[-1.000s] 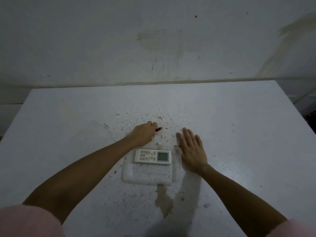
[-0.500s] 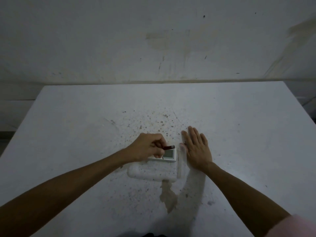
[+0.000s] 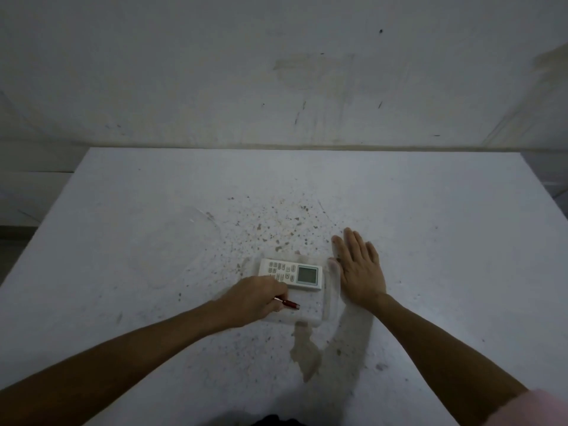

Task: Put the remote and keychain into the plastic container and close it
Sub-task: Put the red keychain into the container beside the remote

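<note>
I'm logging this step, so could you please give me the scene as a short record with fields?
surface: white speckled table
container: clear plastic container, open, no lid on it
remote: white remote lying flat in the container's far half
keychain: red keychain pinched in the left hand, over the container's near half
right hand: right hand flat, palm down, against the container's right side
lid: cannot tell where it is

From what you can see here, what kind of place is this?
Probably a plain indoor room, perhaps a home or workroom. A bare white table, speckled and stained, stands against a scuffed, marked wall, and the light is dim. Nothing else shows.
</note>
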